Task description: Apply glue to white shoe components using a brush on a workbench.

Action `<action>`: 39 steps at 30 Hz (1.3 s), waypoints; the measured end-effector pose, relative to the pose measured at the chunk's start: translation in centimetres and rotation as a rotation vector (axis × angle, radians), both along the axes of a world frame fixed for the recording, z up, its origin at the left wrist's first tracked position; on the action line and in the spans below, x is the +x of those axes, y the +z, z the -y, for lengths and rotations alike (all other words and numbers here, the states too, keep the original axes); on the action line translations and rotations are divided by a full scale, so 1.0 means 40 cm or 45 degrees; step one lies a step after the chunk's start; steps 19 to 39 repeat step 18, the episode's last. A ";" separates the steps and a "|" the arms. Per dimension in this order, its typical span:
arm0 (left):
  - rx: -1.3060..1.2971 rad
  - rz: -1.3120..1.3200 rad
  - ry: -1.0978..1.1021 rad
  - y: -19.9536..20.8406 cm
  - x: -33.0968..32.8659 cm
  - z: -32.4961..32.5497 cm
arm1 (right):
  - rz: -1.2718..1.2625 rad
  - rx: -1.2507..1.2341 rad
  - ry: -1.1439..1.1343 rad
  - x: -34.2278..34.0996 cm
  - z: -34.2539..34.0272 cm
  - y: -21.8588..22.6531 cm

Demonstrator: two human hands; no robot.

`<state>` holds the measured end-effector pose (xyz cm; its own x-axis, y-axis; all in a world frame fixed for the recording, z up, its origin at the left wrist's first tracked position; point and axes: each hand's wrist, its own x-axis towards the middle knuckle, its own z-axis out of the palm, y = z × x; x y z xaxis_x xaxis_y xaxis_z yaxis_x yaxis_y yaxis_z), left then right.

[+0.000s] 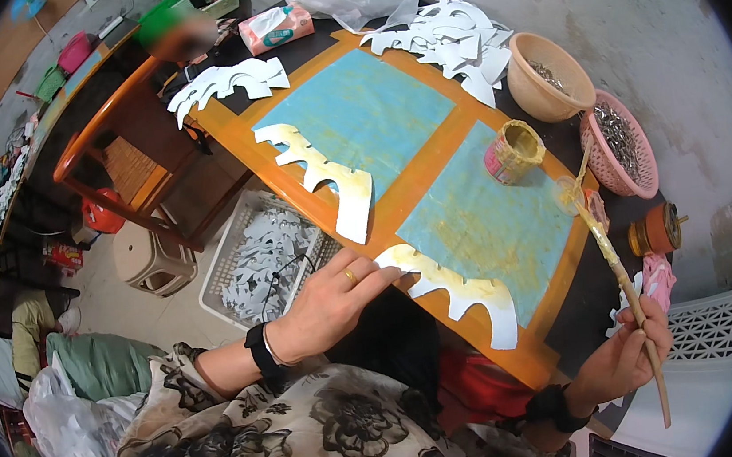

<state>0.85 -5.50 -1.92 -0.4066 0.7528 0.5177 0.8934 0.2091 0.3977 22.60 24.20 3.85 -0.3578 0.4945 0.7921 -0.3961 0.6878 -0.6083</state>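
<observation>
Pressing flat and open, the left hand (329, 304) held a gold cutout (457, 290); the right hand (629, 352) gripped a brush (616, 269).

Between my left hand (329, 299) and right hand (626, 353) the blue sheet (490, 224) lies open, crossed only by the gold cutout (461, 288) at its near edge. Farther right, the paste tin (514, 150), tan bowl (551, 75) and pink basket (621, 148) crowd the table (407, 193) edge. The far cutout (325, 175) blocks the left sheet's near side.
</observation>
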 end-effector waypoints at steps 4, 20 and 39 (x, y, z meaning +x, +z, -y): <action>-0.009 -0.090 -0.143 0.047 -0.055 0.006 | -0.043 -0.073 -0.109 -0.028 -0.020 -0.017; -0.396 -0.298 -0.042 0.140 -0.543 -0.038 | 0.005 -0.086 -0.030 -0.070 -0.069 -0.057; -0.396 -0.298 -0.042 0.140 -0.543 -0.038 | 0.005 -0.086 -0.030 -0.070 -0.069 -0.057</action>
